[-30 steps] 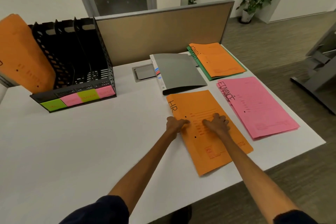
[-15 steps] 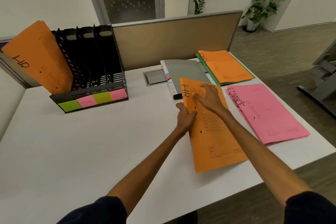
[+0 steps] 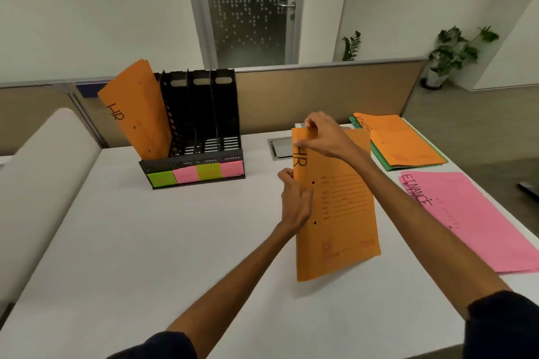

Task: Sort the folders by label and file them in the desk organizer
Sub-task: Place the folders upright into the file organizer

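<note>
An orange folder marked HR (image 3: 344,213) is lifted off the white desk (image 3: 175,242), tilted upright. My left hand (image 3: 294,201) grips its left edge at mid height. My right hand (image 3: 320,134) pinches its top left corner. The black desk organizer (image 3: 201,125) stands at the back left with green and pink labels on its front. Another orange HR folder (image 3: 137,114) leans in its leftmost slot. The other slots look empty.
A pink stack marked FINANCE (image 3: 472,218) lies at the right edge. An orange folder on a green one (image 3: 402,140) lies at the back right. A cable hatch (image 3: 280,147) is set in the desk. A tan partition (image 3: 320,90) runs behind.
Both hands have raised the HR folder from flat on the desk to nearly upright. My view has tilted up and shifted left. The grey binder behind it is now hidden.
</note>
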